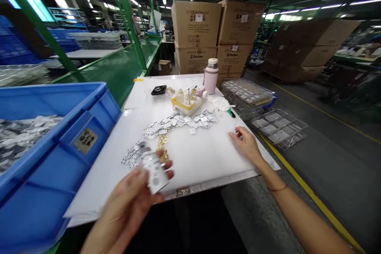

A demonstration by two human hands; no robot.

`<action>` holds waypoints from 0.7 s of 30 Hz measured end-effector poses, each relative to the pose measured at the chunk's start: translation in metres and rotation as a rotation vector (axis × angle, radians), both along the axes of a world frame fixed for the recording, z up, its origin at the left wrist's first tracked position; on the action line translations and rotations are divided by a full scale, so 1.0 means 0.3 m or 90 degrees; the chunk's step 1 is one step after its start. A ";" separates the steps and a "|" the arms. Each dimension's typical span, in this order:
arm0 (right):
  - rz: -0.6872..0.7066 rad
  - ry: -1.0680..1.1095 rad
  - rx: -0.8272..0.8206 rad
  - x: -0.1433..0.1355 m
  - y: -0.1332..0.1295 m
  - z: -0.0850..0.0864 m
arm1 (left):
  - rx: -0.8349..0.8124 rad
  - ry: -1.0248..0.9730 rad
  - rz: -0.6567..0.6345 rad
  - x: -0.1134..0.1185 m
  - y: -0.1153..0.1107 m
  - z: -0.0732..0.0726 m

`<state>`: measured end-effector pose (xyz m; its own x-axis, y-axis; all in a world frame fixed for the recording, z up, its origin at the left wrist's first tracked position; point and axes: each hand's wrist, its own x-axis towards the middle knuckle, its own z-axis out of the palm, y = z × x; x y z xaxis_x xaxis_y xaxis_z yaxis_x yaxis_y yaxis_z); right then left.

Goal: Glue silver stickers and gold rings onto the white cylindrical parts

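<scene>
My left hand [135, 188] is closed around a few small white cards [155, 172] with grey spots, blurred and tilted over the table's near left part. Their exact number cannot be made out. Just beyond the hand lie gold ring-like pieces [163, 139] in a strip and a pile of small dark-spotted white pieces [131, 156]. A longer heap of white cards [178, 121] stretches across the middle of the white table [205, 154]. Over the table's right side, my right hand [245, 143] holds nothing visible, with its fingers loosely bent and apart.
A blue bin [98, 143] of white pieces stands at left. Farther back are a yellow-edged tray [186, 107] with small bottles, a black dish [158, 90], a pink flask [211, 77] and a green-handled tool [231, 113]. Wire racks [278, 127] sit right; cartons [196, 27] rise behind.
</scene>
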<state>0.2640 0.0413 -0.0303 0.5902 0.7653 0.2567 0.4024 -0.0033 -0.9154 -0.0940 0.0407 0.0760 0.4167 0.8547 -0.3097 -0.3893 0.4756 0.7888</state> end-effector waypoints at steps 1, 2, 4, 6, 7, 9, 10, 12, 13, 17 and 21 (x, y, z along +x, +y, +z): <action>0.007 0.024 0.008 -0.005 -0.008 0.006 | -0.009 -0.018 -0.013 0.029 -0.009 -0.024; 0.017 0.053 0.016 -0.015 -0.019 0.016 | -0.021 -0.024 -0.023 0.056 -0.010 -0.045; 0.050 0.121 0.036 -0.052 -0.051 0.048 | -0.029 -0.042 -0.029 0.094 0.000 -0.076; 0.093 0.200 0.055 -0.117 -0.086 0.092 | -0.032 -0.058 -0.027 0.106 0.009 -0.094; 0.115 0.242 0.063 -0.156 -0.101 0.115 | -0.034 -0.065 -0.025 0.103 0.012 -0.099; 0.151 0.322 0.071 -0.241 -0.119 0.154 | -0.040 -0.076 -0.022 0.090 0.016 -0.105; 0.166 0.357 0.072 -0.280 -0.121 0.168 | -0.045 -0.079 -0.020 0.083 0.018 -0.106; 0.191 0.414 0.073 -0.344 -0.110 0.184 | -0.057 -0.079 -0.013 0.077 0.025 -0.106; 0.201 0.449 0.079 -0.368 -0.100 0.188 | -0.063 -0.075 -0.007 0.078 0.030 -0.105; 0.226 0.620 0.126 -0.419 -0.076 0.202 | -0.078 -0.054 0.018 0.114 0.051 -0.093; 0.192 0.636 0.111 -0.426 -0.121 0.249 | -0.077 -0.045 0.020 0.168 0.066 -0.079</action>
